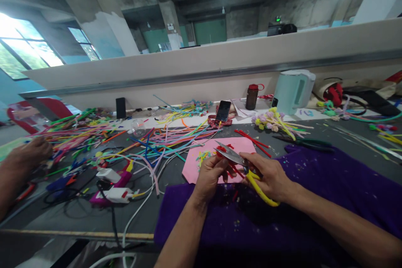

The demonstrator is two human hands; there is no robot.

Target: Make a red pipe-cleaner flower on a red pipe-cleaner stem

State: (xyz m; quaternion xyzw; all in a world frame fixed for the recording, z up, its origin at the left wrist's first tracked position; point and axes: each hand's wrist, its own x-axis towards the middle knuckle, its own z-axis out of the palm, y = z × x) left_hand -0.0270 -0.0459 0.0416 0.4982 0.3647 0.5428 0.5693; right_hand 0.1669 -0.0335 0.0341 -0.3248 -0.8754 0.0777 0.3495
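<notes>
Over a pink sheet (191, 165), my left hand (209, 176) pinches a red pipe cleaner (240, 172), its fingers closed. My right hand (266, 176) grips yellow-handled scissors (260, 190), whose parted blades point left across the red piece, close to my left fingertips. Whether the blades touch it I cannot tell. Small yellow and teal clippings lie on the sheet beside my left hand. Under both wrists spreads a purple cloth (179, 205) dotted with bits. Several red pipe cleaners (256, 142) rest just beyond the sheet.
Loose coloured pipe cleaners (169, 136) cover the table's left half, with a power strip (97, 198) and cables nearer me. Another person's hand (34, 153) is at far left. A phone (223, 111), bottle (252, 97), mint kettle (292, 92) and pliers (314, 144) lie beyond.
</notes>
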